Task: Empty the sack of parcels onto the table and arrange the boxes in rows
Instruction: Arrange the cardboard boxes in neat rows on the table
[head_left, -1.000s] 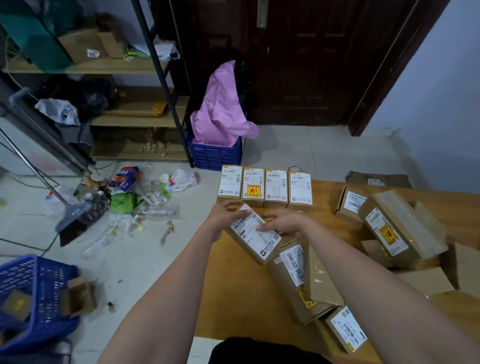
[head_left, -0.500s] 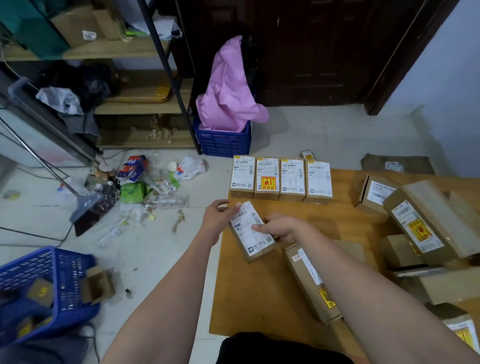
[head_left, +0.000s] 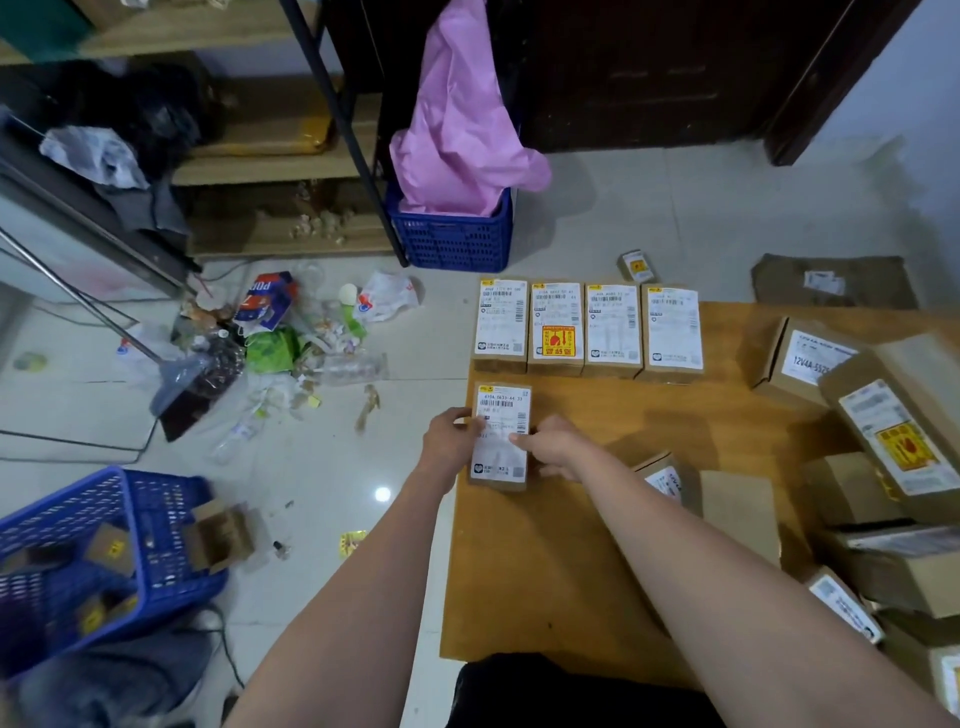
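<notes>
Moved: box (head_left: 500, 436) now lies square on the desk (head_left: 561, 561), label up, straightened from its earlier tilt, starting a second row.
Place: at 9 o'clock on the desk, just below the leftmost of the four-box row (head_left: 587, 327) at 12.
Left hand (head_left: 448, 439): grip pinches the box's left edge, thumb on the label.
Right hand (head_left: 553, 447): fingers curl against its right edge.
Risk: it sits by the desk's left edge; a hard nudge could tip it off. Loose boxes (head_left: 893, 426) at 3 are heaped and could slide.
Containers: near crate (head_left: 156, 530) at 8 holds small cartons; far crate (head_left: 452, 236) at 12 holds a pink bag (head_left: 457, 130).
</notes>
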